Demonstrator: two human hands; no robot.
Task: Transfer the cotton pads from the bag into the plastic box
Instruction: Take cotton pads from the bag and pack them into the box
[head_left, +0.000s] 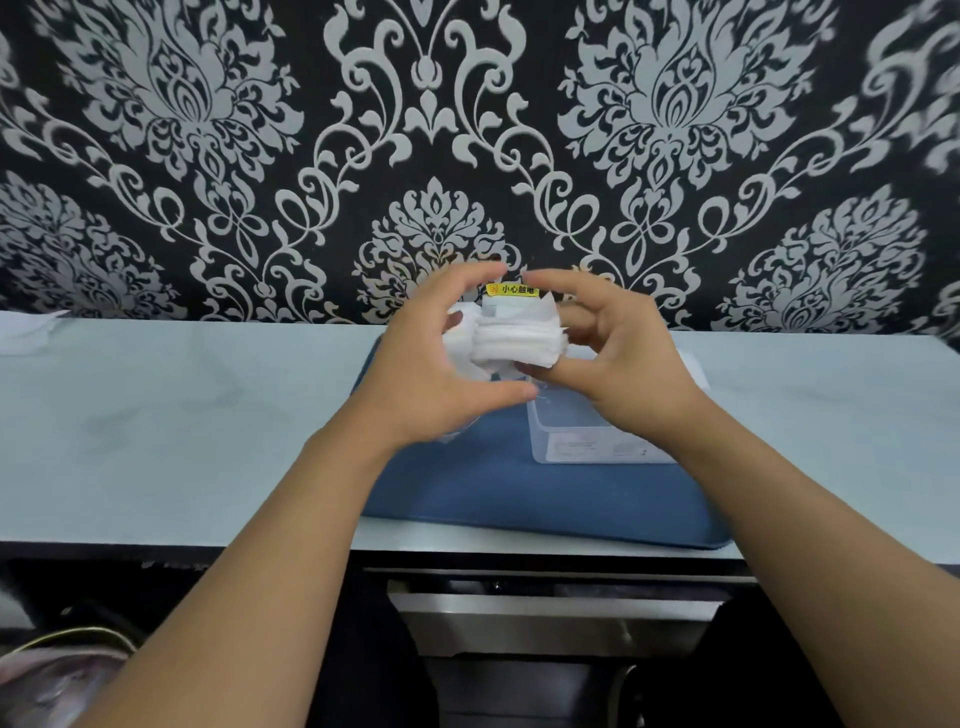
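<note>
The box (587, 439) is a clear, straight-walled plastic rectangle with rounded corners and a pale label on its near wall. It stands on the right part of a blue mat (519, 499), mostly hidden under the right hand (618, 364). What lies inside it cannot be told; the visible near part looks bare.

The pads (519, 345) are a soft white stack of thin square sheets with fuzzy, layered edges, held in the air between both hands, above the far left corner of the box. A crumpled, translucent white bag (460, 338) sits in the left hand (436, 364), just left of the stack and touching it; some white wrapping also rises behind the stack.

The left hand curls round the bag, fingers arched over the top and thumb stretched beneath, its tip near the box rim. The right hand pinches the stack from the right: thumb under it, index finger arched over the top, other fingers curled at its side.

The mat is smooth, flat and round-cornered, lying on a pale, glossy counter (182, 415). Behind stands a black wall with a raised silver damask pattern (426, 104). A small yellow label (511, 290) shows just above the pads.
</note>
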